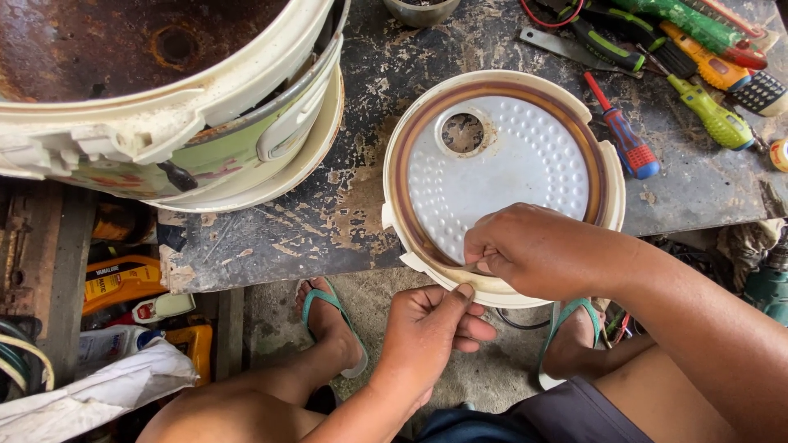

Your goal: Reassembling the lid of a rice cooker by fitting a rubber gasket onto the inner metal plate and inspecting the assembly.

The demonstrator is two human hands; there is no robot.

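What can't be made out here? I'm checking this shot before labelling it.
- Head view: the near rim of the rice cooker lid is covered by the right hand and the left hand.
- What the right fingers pinch is too small to tell.
- The cooker body is cut off by the top and left edges.
- The screwdrivers run off the right edge.

At the lower left of the frame, below the table edge, a yellow plastic bottle (121, 281) lies on its side, bearing a label with a dark band. Just beneath it sits a small white container (168, 307) with a red mark, and another yellow container (190, 344) beside it. A crumpled white plastic bag (98, 385) lies in the bottom left corner.
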